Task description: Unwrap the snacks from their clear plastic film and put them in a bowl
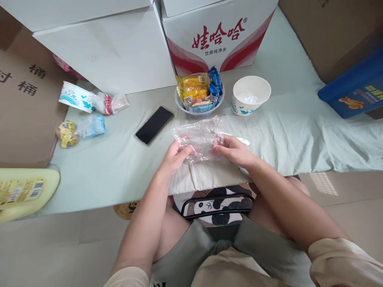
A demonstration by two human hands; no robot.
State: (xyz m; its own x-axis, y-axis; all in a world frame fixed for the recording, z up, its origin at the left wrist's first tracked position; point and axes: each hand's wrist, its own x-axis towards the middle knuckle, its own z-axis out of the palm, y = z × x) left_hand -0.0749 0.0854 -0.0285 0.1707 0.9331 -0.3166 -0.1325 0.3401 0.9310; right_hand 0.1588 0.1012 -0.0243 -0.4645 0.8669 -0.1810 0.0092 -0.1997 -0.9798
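A clear plastic bag (200,133) is stretched between my two hands, just above the cloth near the table's front edge. My left hand (177,154) pinches its left side between thumb and fingers. On the opposite side, my right hand (231,148) grips the bag the same way. Beside my right fingers lies a small white flat object (243,141), partly hidden, whose kind I cannot tell. Behind the bag stands a clear plastic bowl (200,113) filled with yellow and blue snack packets (194,88). To its right is a white paper bowl (251,89) with crumpled clear plastic inside.
A black phone (154,124) lies left of the bowl. Farther left are a tipped paper bowl (76,97) and several small bagged items (92,126). White boxes (215,40) line the back. A blue container (353,85) stands at right, a yellow bottle (26,191) at left.
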